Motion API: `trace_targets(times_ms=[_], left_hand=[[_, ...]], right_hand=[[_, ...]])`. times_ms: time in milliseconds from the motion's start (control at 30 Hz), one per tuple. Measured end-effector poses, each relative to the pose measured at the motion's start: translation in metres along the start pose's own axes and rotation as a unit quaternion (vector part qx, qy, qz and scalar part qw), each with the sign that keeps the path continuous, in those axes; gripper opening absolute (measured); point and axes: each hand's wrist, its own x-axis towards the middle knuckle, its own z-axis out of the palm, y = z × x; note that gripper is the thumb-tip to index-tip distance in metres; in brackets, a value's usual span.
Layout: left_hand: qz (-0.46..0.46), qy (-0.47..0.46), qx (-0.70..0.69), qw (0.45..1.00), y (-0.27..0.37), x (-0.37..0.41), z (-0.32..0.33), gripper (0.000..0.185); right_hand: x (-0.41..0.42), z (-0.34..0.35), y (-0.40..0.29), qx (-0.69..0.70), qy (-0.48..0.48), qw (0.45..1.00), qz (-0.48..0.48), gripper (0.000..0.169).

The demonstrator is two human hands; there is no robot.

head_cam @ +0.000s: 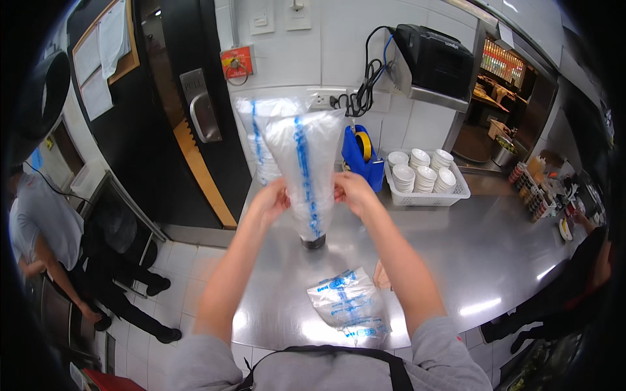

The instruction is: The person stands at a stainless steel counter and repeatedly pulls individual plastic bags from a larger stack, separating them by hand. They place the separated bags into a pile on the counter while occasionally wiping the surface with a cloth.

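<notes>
A tall bundle of clear plastic bags with blue print (305, 171) stands on the steel counter, wide at the top and narrow below. Its lower end sits over a black round base (313, 242). My left hand (273, 201) grips the bundle's left side with bent fingers. On the opposite side, my right hand (355, 192) grips the edge at about the same height. Behind it, a second bundle of plastic bags (261, 139) leans near the wall. One flat printed plastic bag (348, 304) lies on the counter between my forearms.
A blue tape dispenser (363, 161) and a white basket (430, 199) of stacked small bowls stand along the wall. Above is a black printer (435, 63) on a shelf. A black door (161, 146) is at left. People (49, 229) are at both sides; condiment bottles (535, 171) stand right.
</notes>
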Motion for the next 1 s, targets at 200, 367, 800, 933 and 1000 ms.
trace_targets(times_ms=[200,367,800,933,1000], left_hand=[[0.213,0.108,-0.152,0.959,-0.034,-0.074,0.046,0.046],[0.283,0.124,-0.169,0.936,-0.031,-0.071,0.046,0.041],[0.403,0.212,0.159,0.876,-0.075,-0.069,0.024,0.029],[0.389,0.215,0.180,0.877,-0.069,-0.071,0.022,0.029],[0.384,0.201,0.193,0.880,-0.064,-0.073,0.020,0.029]], right_hand=[[-0.028,0.023,0.018,0.162,-0.001,0.987,-0.014,0.023],[-0.055,0.037,0.019,0.188,-0.011,0.982,0.025,0.027],[-0.050,0.040,0.031,0.211,-0.026,0.977,0.033,0.018],[-0.075,0.054,0.024,0.184,-0.004,0.982,0.028,0.018],[-0.065,0.045,0.024,0.180,0.051,0.982,-0.024,0.019]])
